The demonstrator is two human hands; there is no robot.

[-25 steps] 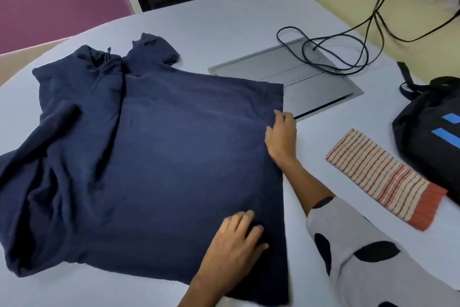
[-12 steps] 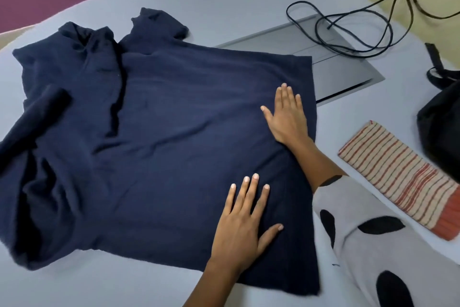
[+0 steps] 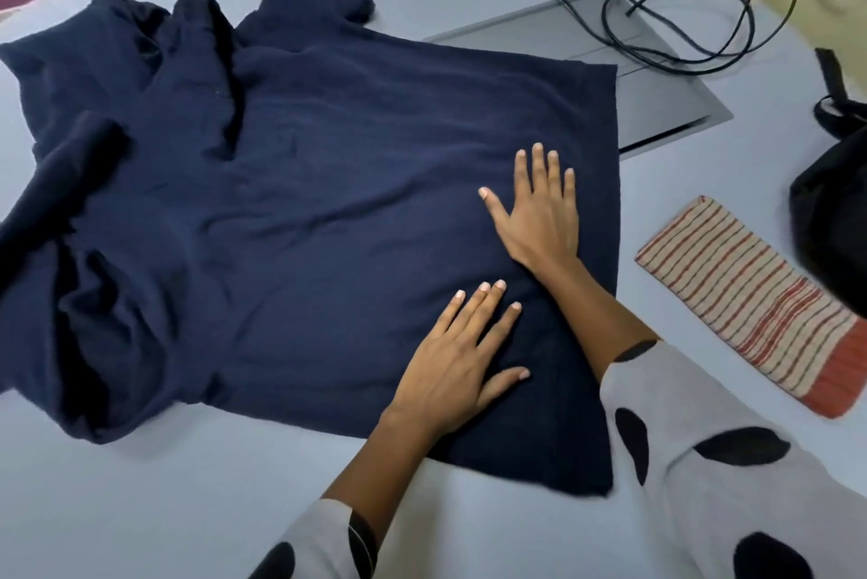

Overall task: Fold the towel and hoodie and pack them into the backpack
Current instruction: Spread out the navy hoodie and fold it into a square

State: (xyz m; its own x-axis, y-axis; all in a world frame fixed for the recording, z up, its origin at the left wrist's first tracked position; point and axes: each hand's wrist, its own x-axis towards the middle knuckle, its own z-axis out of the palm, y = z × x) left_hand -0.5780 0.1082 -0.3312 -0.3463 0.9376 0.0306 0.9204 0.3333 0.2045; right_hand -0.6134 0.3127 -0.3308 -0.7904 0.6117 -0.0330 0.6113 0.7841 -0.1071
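Observation:
A navy hoodie (image 3: 291, 203) lies spread on the pale table, its hood and sleeves bunched at the left and far side. My left hand (image 3: 462, 362) presses flat on the hoodie near its front right corner, fingers straight and spread. My right hand (image 3: 539, 217) lies flat on the cloth just beyond it, close to the right hem. A folded towel (image 3: 746, 301) with red and cream stripes rests to the right of the hoodie. The black backpack (image 3: 830, 203) sits at the right edge, partly cut off.
A grey flat panel (image 3: 666, 76) lies in the table beyond the hoodie's far right corner, with black cables (image 3: 657, 15) looped over it. Bare table (image 3: 187, 508) shows in front of the hoodie.
Both hands went from pinching the hoodie's right edge to lying flat on it, then slid left across the cloth. The camera moved in closer.

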